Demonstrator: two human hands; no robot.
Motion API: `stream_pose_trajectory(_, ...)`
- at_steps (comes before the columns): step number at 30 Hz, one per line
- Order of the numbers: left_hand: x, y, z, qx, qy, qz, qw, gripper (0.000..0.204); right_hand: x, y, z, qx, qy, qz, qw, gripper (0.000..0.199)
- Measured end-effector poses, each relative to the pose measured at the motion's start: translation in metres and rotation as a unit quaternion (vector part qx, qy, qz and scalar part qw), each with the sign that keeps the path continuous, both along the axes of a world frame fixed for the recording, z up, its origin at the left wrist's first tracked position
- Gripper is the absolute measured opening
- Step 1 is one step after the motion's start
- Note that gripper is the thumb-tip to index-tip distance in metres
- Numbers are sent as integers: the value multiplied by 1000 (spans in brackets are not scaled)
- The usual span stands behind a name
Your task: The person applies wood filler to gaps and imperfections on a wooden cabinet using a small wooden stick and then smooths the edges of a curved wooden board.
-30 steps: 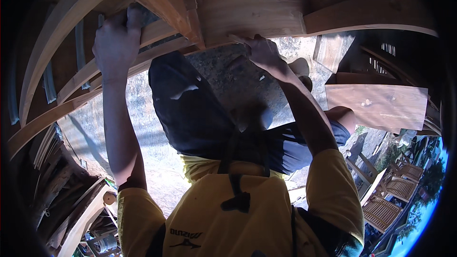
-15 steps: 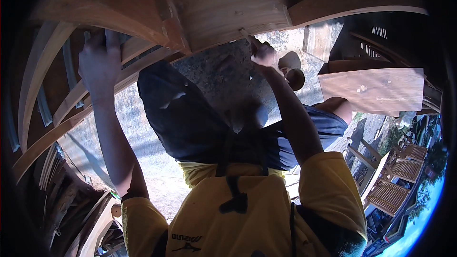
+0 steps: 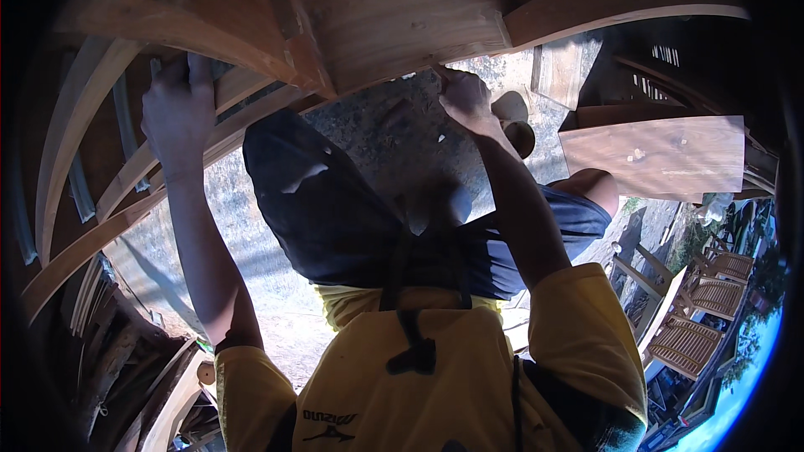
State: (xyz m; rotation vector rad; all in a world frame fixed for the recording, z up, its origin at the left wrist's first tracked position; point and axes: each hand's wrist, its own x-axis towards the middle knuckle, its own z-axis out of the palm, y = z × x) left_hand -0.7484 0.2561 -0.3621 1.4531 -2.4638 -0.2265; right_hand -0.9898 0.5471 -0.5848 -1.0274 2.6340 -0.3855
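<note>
A large brown wooden piece of furniture fills the top, with a broad flat panel (image 3: 402,12) in the middle and curved rails on either side. At the left, my left hand (image 3: 178,113) is closed around a curved wooden rail (image 3: 243,88); its fingertips are partly hidden in shadow. My right hand (image 3: 466,100) is closed, its fingers pinched at the lower edge of the panel. Something small and pale, partly hidden, sticks out of that pinch; its kind does not show.
Several curved slats (image 3: 75,117) stand at the left. A round brown container (image 3: 519,139) sits beyond my right wrist. At right lies a wooden board (image 3: 657,155), with slatted wooden chairs (image 3: 687,345) farther off. Scrap wood (image 3: 109,368) is piled at lower left.
My right hand has shifted slightly left and down along the panel edge, and less of the pale piece shows. My left hand stays on the rail.
</note>
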Motion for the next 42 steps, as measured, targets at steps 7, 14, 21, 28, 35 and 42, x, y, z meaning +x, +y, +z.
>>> stream_pose_trajectory(7, -7, 1, -1, -10, -6, -4, 1000, 55, -19, 0, -14, -139, -125, -30, 982, 36)
stream_pose_trajectory(14, -13, -2, -8, 4, -14, -14, 1000, 53, -60, -22, -34, -191, -130, -112, 966, 34)
stream_pose_trajectory(21, 8, -6, -5, -51, 17, -39, 998, 48, -44, -43, -5, 27, 37, 17, 999, 41)
stream_pose_trajectory(28, -7, -2, -8, -14, 5, -22, 1000, 49, -75, -61, -1, 97, 22, -5, 995, 34)
stream_pose_trajectory(35, 2, -3, -4, -20, -26, -4, 999, 49, -77, -54, 22, 143, -6, 50, 988, 32)
stream_pose_trajectory(42, -9, -3, -3, 10, -27, 11, 1000, 51, -82, -71, 17, 109, -27, 93, 989, 33)
